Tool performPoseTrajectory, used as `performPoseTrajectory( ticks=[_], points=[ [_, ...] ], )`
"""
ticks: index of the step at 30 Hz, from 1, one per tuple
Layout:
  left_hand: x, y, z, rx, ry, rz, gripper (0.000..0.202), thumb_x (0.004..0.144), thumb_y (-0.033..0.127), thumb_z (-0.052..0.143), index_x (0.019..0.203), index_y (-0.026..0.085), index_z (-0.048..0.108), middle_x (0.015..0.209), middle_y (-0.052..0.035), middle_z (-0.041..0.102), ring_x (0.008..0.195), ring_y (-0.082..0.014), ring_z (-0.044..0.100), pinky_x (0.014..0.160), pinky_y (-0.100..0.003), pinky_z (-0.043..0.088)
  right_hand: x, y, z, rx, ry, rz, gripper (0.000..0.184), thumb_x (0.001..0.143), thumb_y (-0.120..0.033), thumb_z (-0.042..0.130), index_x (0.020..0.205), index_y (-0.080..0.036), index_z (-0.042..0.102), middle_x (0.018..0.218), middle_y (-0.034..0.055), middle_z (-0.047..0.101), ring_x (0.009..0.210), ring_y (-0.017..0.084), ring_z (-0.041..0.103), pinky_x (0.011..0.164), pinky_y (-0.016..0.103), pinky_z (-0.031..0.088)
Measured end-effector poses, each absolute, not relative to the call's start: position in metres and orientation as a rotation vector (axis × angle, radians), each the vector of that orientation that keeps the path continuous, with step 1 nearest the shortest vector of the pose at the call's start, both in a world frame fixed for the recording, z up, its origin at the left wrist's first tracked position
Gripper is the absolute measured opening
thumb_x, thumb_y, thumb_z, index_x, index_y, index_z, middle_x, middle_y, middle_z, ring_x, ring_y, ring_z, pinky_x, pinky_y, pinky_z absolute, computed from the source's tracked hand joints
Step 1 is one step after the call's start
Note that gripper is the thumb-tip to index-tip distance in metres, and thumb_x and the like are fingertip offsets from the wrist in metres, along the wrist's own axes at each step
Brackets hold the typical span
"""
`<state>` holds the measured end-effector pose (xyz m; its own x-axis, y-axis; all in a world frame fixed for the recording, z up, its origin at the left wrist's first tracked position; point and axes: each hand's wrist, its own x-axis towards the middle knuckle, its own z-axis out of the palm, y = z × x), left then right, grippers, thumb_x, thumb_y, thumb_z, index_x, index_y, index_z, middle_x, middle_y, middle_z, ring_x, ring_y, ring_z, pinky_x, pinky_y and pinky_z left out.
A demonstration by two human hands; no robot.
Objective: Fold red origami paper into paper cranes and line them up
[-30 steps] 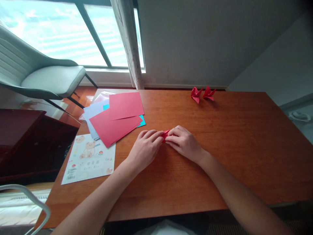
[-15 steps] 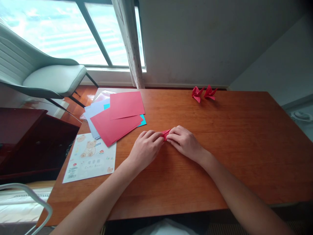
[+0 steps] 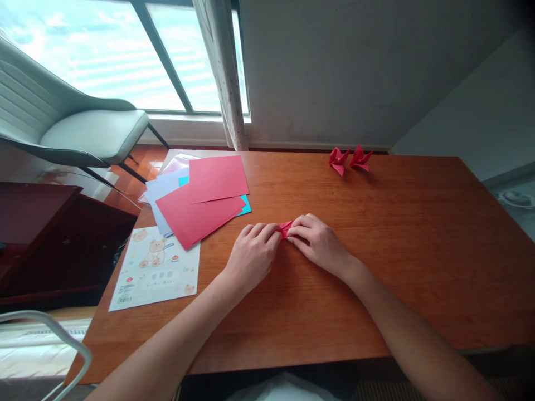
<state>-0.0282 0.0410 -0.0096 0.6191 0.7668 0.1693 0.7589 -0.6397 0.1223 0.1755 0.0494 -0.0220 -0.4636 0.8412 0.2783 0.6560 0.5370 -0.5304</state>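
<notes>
A small folded piece of red paper [image 3: 285, 229] lies between my two hands at the middle of the table. My left hand [image 3: 256, 250] has its fingers closed on the paper's left end. From the other side, my right hand [image 3: 314, 243] pinches the right end between thumb and fingers. My fingers hide both ends, so only a narrow creased strip shows. Near the table's far edge stand two folded red paper figures, one [image 3: 339, 160] to the left and the other [image 3: 360, 159] close beside it.
Red paper sheets [image 3: 196, 214] overlap white and blue ones at the table's left. A white bear-print sheet [image 3: 156, 273] lies in front of them on the wooden table [image 3: 418, 250]. Beyond the left edge are a pale chair [image 3: 96, 131] and a dark red cabinet [image 3: 50, 239].
My hands keep their hold on the folded red paper and have barely moved. The whole view has shifted very slightly.
</notes>
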Motion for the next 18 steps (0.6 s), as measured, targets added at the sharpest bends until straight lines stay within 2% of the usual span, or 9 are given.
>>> performPoseTrajectory(
  ticks=[7,18],
  points=[
    [-0.026,0.042,-0.015,2.723,1.374,0.416,0.019,0.100,0.021,0.043,0.101,0.019,0.062,0.114,-0.0062,0.068,0.099,-0.0232,0.060,0.083,-0.039,0.045,0.169,0.048,-0.028,-1.292,-2.147,0.496,0.011,0.093,-0.020,0.060,0.087,-0.023,0.069,0.094,0.0059,0.066,0.091,0.023,0.056,0.083,0.038,0.051],
    [-0.023,0.045,-0.016,2.487,1.489,0.476,0.016,0.098,0.024,0.047,0.094,0.020,0.062,0.111,-0.0073,0.063,0.097,-0.0232,0.058,0.084,-0.040,0.044,0.160,0.046,-0.026,-1.400,-2.049,0.444,0.014,0.091,-0.018,0.058,0.080,-0.020,0.067,0.094,0.0075,0.062,0.091,0.023,0.054,0.085,0.038,0.050]
  ],
)
